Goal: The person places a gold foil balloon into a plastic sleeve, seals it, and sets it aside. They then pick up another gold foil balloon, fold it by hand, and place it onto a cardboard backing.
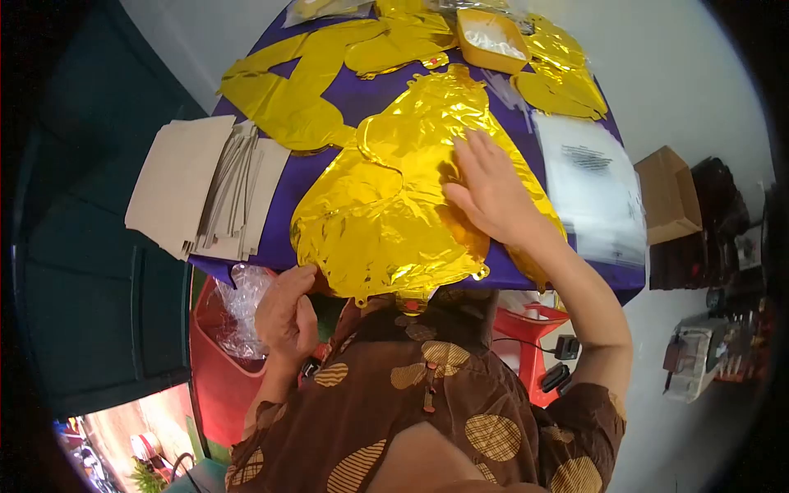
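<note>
A large flat gold foil balloon (386, 238), crinkled and uninflated, lies across the front middle of the purple-covered table (275, 197). My right hand (497, 185) rests on its right side, palm down, with fingers stretched out and the thumb apart. By the balloon's lower left edge, below the table's front, is my left hand (288, 312). Its fingers are loosely bent with the thumb apart, and the fingertips are at or very near the foil. I see nothing held in it. A loop of gold foil edge curves over the balloon's upper left part.
More gold foil balloons (288, 90) lie at the back left and back right (563, 86). A yellow tray (496, 57) holds white pieces. Cardboard sheets (177, 181) are at left, clear plastic bags (588, 189) at right. A red bin (218, 341) with plastic stands below left.
</note>
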The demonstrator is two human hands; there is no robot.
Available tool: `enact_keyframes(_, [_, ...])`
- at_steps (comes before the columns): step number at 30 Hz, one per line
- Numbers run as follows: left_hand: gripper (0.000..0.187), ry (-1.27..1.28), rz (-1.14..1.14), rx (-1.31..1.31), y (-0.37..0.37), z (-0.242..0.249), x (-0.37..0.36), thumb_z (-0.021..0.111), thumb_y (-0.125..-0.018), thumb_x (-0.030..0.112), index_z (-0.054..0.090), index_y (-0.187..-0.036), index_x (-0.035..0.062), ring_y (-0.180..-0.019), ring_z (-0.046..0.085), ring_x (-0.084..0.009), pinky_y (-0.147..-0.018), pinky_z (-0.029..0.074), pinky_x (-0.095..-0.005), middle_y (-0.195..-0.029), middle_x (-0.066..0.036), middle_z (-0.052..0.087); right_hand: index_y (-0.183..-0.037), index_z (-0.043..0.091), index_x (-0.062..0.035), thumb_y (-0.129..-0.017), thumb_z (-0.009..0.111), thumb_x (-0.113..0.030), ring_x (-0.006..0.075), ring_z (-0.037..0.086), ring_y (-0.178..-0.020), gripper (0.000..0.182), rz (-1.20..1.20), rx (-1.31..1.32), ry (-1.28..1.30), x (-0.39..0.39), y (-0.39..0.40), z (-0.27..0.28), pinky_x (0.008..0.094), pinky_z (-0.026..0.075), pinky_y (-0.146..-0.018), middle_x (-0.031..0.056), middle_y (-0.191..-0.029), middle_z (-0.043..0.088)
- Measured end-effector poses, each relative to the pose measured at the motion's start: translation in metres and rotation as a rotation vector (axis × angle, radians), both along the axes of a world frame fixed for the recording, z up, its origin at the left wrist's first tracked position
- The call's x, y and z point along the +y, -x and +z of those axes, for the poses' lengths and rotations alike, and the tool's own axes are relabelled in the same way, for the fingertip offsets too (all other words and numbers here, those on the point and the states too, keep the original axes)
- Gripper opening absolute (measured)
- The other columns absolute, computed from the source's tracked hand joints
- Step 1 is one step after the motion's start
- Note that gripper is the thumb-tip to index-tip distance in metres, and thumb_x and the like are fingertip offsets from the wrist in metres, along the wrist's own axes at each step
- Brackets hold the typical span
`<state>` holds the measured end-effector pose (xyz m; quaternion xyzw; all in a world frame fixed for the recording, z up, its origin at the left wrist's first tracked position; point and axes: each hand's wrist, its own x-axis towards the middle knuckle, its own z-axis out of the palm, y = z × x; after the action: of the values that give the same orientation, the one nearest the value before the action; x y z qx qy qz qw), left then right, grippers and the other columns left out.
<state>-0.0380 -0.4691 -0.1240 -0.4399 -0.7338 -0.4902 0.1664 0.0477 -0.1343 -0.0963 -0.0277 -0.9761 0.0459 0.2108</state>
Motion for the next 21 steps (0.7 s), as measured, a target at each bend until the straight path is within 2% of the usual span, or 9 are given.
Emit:
enact_keyframes(5, [0.026, -0.057, 0.029, 0.1, 0.0, 0.0, -0.001, 0.05, -0.077, -0.011, 0.064, -0.099, -0.0062, -0.092, 0.069, -0.0374, -0.088, 0.054, -0.0458, -0.097, -0.022, 0.07, -0.133, 0.045, 0.0044, -0.092, 0.055, -0.045, 0.0453, 0.039, -0.131, 0.065, 0.033, -0.047, -0.111, -0.003, 0.029, -0.019, 0.0525, 0.029, -0.111, 0.0298, -0.138, 0.044])
enact_keyframes(6, [0.026, -0.076, 0.036, 0.084, 0.0, 0.0, -0.002, 0.05, -0.078, -0.012, 0.064, -0.098, -0.0063, -0.092, 0.069, -0.0373, -0.089, 0.053, -0.0461, -0.097, -0.022, 0.07, -0.136, 0.044, 0.0003, -0.093, 0.055, -0.043, 0.0436, 0.036, -0.134, 0.062, 0.028, -0.082, -0.12, -0.004, 0.029, -0.02, 0.0519, 0.028, -0.111, 0.0262, -0.142, 0.042])
enact_keyframes(9, [0.023, -0.115, 0.052, 0.041, 0.002, -0.001, -0.004, 0.048, -0.08, -0.012, 0.064, -0.097, -0.0064, -0.093, 0.069, -0.0368, -0.09, 0.053, -0.0465, -0.097, -0.022, 0.07, -0.133, 0.046, 0.0032, -0.092, 0.054, -0.047, 0.0449, 0.04, -0.13, 0.065, 0.075, -0.039, -0.128, -0.004, 0.031, -0.024, 0.0527, 0.029, -0.11, 0.0279, -0.138, 0.046])
enact_keyframes(21, [0.021, -0.088, 0.062, 0.002, 0.001, -0.005, 0.0, 0.051, -0.083, -0.012, 0.065, -0.097, -0.0065, -0.093, 0.07, -0.0354, -0.089, 0.053, -0.0446, -0.096, -0.021, 0.071, -0.136, 0.044, 0.0004, -0.093, 0.053, -0.045, 0.0436, 0.038, -0.132, 0.063, 0.066, -0.101, -0.102, -0.008, 0.03, -0.017, 0.0505, 0.028, -0.111, 0.0265, -0.142, 0.042])
